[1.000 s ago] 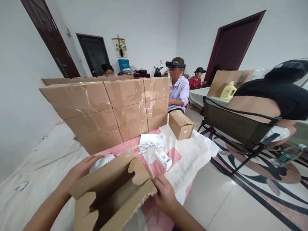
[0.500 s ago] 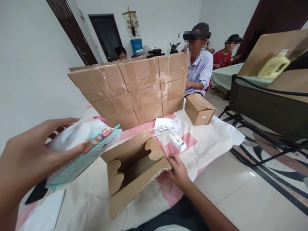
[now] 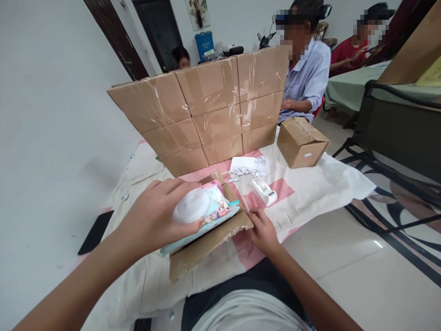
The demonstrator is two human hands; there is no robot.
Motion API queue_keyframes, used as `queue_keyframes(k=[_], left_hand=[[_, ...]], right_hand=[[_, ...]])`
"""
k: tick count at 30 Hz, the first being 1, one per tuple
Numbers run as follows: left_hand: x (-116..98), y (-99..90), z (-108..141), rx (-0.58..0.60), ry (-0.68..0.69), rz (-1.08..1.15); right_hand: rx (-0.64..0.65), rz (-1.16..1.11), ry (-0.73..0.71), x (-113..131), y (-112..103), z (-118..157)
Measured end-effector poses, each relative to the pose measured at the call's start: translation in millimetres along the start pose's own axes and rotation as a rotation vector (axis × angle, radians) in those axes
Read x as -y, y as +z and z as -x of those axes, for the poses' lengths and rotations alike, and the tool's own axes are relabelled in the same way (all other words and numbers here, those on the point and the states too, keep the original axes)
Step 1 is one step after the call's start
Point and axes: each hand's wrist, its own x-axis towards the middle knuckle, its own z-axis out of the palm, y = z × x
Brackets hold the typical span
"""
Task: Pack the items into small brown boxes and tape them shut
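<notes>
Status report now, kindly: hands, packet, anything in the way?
Left hand gripping packet over open box. Right hand holding same box. Tape dispenser nearby, not in the way.

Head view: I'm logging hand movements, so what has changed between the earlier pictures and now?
The left hand has carried the teal, white-lidded plastic pack rightward, from beside the open brown cardboard box to its opening, without letting go. The view also shifted. The right hand stays on the box's right end; the white plastic tape dispenser and closed brown cardboard carton stay put.
</notes>
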Motion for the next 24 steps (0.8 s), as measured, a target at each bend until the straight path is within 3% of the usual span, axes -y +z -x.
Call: queue_keyframes(k=[8, 17, 24], left_hand=[[-4.6, 16.4, -0.2, 0.171, 0.129, -0.106], [-3.7, 36.0, -6.2, 0.235, 0.079, -0.090], [-1.6, 64.4, -9.9, 0.382, 0.027, -0.008]], right_hand=[[0.088, 0.063, -0.013, -1.9, -0.7, 0.1], [0.130, 0.074, 0.027, -1.3, -0.2, -2.1], [0.129, 0.092, 0.021, -1.5, 0.1, -1.0]])
